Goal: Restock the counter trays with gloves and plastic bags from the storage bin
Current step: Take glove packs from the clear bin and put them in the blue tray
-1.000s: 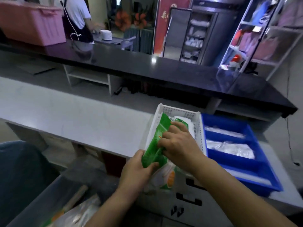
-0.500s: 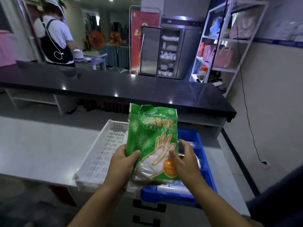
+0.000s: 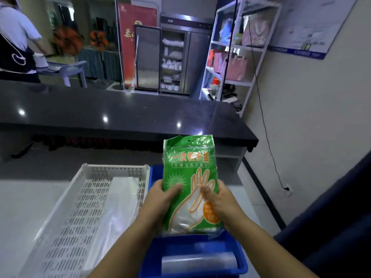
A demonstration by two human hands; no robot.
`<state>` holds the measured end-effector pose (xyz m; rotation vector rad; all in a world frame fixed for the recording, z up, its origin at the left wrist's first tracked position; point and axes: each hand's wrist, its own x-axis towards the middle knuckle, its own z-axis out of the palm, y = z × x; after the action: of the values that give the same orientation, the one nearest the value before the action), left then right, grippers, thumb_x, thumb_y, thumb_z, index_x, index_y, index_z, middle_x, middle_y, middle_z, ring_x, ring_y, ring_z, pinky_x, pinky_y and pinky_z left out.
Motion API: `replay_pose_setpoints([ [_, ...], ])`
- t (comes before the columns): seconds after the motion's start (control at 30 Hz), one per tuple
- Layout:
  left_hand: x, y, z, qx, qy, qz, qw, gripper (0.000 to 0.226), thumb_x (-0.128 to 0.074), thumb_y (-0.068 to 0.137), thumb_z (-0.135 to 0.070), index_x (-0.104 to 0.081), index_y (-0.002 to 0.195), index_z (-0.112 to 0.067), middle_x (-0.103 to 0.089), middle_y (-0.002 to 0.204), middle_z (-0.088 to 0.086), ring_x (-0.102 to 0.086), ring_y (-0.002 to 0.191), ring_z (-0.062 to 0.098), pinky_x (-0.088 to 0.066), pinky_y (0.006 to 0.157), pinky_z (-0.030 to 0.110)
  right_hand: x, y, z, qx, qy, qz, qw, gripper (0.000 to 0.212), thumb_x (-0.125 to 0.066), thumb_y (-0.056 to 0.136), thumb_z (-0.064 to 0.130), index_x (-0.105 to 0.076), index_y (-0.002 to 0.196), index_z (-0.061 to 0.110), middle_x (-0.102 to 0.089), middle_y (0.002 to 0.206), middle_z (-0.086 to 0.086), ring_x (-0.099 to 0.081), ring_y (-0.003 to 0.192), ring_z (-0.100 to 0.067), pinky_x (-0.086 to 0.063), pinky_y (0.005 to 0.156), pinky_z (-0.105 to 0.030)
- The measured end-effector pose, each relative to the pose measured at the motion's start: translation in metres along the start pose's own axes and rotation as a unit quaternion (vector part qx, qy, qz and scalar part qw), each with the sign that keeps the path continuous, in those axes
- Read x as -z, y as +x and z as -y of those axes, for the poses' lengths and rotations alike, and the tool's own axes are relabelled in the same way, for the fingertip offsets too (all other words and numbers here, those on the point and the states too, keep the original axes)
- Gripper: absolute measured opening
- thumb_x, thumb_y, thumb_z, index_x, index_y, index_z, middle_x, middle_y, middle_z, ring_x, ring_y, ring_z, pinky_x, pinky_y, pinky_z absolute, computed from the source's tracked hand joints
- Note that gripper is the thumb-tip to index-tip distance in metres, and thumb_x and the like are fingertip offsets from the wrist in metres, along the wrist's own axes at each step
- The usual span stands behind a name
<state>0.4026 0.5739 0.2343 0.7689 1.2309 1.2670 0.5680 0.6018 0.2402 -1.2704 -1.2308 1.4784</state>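
A green pack of disposable gloves [image 3: 189, 167], printed with an orange hand outline, stands upright above the blue tray [image 3: 186, 245]. My left hand [image 3: 160, 199] grips its left edge and my right hand [image 3: 219, 199] grips its right edge, thumbs on the front. The blue tray holds a roll of clear plastic bags [image 3: 198, 262] at its near end. To its left lies a white perforated tray [image 3: 80, 213] with a flat stack of clear plastic bags [image 3: 118, 205] along its right side.
Both trays sit on a pale counter [image 3: 22, 203]. Beyond it runs a raised black countertop [image 3: 120, 113]. A person in a dark apron [image 3: 14, 47] stands at the far left. A metal shelf rack [image 3: 236, 51] and a wall flank the right side.
The glove pack came up out of the white tray, was turned upright between both hands, and now hangs over the blue tray. The view shifted right and closer.
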Motion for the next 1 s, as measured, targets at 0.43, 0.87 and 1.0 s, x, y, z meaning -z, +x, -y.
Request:
replay_pose_setpoints([
  [0.43,-0.003,0.125,0.030,0.001,0.026,0.018,0.999,0.008,-0.058,0.090,-0.022,-0.059,0.092,-0.014,-0.072,0.083,0.005,-0.070,0.068,0.011,-0.054,0.053,0.022,0.027,0.097,0.001,-0.051,-0.066,-0.079,0.993,0.025,-0.075,0.075,0.011,-0.062,0.096,0.014,-0.076,0.084,-0.006,-0.073,0.074,-0.023,-0.060,0.062,-0.035],
  [0.87,-0.011,0.213,0.061,-0.108,0.695,0.144,0.696,0.028,-0.061,0.081,-0.032,-0.060,0.103,-0.016,-0.057,0.114,0.006,-0.049,0.109,0.030,-0.043,0.081,0.038,0.113,0.132,0.019,0.052,-0.261,-0.116,0.957,0.033,-0.081,0.070,0.014,-0.061,0.092,0.027,-0.072,0.088,0.002,-0.069,0.079,-0.015,-0.055,0.071,-0.033],
  [1.0,-0.025,0.224,0.060,-0.014,0.713,0.136,0.688,0.054,-0.069,0.076,-0.036,-0.050,0.123,-0.016,-0.048,0.124,0.008,-0.046,0.113,0.031,-0.041,0.088,0.041,0.123,0.138,0.019,0.049,-0.246,-0.096,0.963,0.030,-0.080,0.070,0.012,-0.062,0.089,0.025,-0.072,0.084,0.002,-0.070,0.074,-0.014,-0.054,0.063,-0.028],
])
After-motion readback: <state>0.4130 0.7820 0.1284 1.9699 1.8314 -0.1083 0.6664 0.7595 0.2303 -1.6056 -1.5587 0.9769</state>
